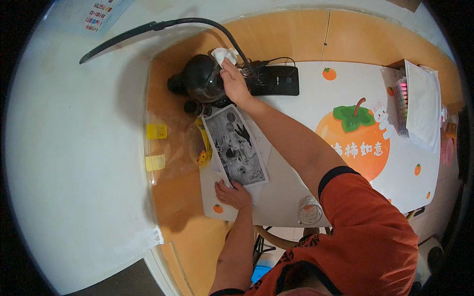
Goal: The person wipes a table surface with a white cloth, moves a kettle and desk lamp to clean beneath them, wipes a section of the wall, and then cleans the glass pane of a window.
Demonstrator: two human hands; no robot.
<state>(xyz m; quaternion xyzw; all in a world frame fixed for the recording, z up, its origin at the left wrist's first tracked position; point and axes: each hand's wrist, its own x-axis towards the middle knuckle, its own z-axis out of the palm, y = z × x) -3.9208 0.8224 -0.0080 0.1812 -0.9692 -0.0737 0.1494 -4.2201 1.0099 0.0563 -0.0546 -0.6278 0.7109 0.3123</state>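
Observation:
My right hand (235, 83) reaches to the far left of the table, with a crumpled white tissue or cloth (224, 55) in its fingers. The tissue is against or just beside a rounded glass pot with a black top (203, 76); the exact contact is hidden. My left hand (235, 196) lies palm down by the near end of a black-and-white printed sheet (239, 148), fingers slightly apart. Its fingertips are on the table and at the sheet's lower edge. Other white paper (261, 140) lies under the sheet.
A black desk lamp (192, 20) arches over the pot. Beside it lies a black device (283, 81) with cables. A small dark jar (196, 108) and a yellow tape-like roll (204, 144) are at left. A glass cup (310, 211) stands near the front edge; a marker box (403, 100) stands right.

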